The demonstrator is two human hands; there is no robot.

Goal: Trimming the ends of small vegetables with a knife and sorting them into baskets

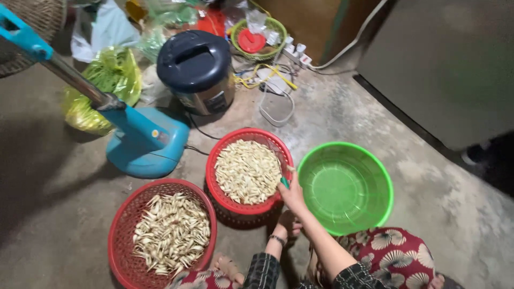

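Red basket [220,199] of pale pods at frame centre has the right hand [292,194] gripping its rim, pinching a small green tool [285,182]; left hand [289,223] below, grip unclear.

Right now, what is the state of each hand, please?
Left hand: low beside the red basket, fingers hidden; cannot tell.
Right hand: closed on a small green thing at the basket's rim.

Bare concrete floor [348,112]. On it: red basket [122,235] near left, second red basket [219,150] centre, empty green basin [375,166] just right of it; far: blue fan base [144,144], dark cooker [198,69], yellow-green bag [115,72], power strip [295,52].
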